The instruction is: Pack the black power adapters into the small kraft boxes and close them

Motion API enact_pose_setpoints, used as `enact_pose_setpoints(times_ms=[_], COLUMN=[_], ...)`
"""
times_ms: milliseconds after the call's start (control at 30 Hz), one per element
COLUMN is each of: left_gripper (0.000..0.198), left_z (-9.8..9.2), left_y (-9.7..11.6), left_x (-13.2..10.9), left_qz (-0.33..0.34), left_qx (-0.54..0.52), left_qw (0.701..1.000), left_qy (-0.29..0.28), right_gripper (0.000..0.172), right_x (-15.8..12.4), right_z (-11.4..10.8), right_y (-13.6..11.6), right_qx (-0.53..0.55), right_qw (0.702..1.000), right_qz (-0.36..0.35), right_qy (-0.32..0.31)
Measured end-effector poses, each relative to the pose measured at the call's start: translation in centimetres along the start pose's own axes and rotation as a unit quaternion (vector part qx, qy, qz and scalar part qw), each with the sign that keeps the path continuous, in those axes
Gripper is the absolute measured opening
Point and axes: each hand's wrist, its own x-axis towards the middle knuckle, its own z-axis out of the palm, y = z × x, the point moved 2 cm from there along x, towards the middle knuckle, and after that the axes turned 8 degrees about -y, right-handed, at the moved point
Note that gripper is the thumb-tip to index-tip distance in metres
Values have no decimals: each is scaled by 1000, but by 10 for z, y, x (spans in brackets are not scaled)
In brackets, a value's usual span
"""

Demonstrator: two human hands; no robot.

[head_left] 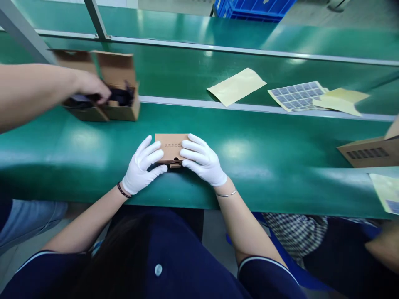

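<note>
We hold a small box [171, 150] on the surface [280, 153], our left hand [143, 166] and right hand [202, 161] gripping its two ends, likely to keep it steady. Papers [296, 95] lie past it, rightward. At left, another person's arm [37, 91] reaches into open boxes [123, 113], blocking that side.

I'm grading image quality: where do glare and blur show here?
Head view: pale glare on the green work surface, either side of the small brown box; head view: co-worker's hand at upper left smeared, likely by motion; head view: arm at lower right blurred too; head view: left hand and right hand fairly crisp.
</note>
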Motion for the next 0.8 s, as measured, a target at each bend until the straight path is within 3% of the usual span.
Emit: enact_pose_setpoints(times_ms=[167, 300, 467, 667, 800], left_gripper=[33, 27, 26, 34, 41], left_z=[-1, -1, 2, 4, 2], left_y=[-8, -9, -7, 1, 1], left_x=[7, 10, 8, 12, 14], left_qz=[117, 97, 82, 86, 89], left_qx=[58, 53, 43, 18, -1], left_qw=[991, 994, 996, 996, 996], left_qy=[-13, -26, -20, 4, 13], right_gripper=[43, 49, 22, 18, 22], right_x=[-4, 5, 10, 1, -3], right_z=[3, 5, 14, 24, 34], right_y=[6, -14, -33, -29, -25], right_qx=[-122, -199, -264, -259, -186], right_qw=[991, 976, 956, 961, 982], right_qz=[-27, -78, -130, -96, 14], right_qy=[-48, -46, -8, 33, 28])
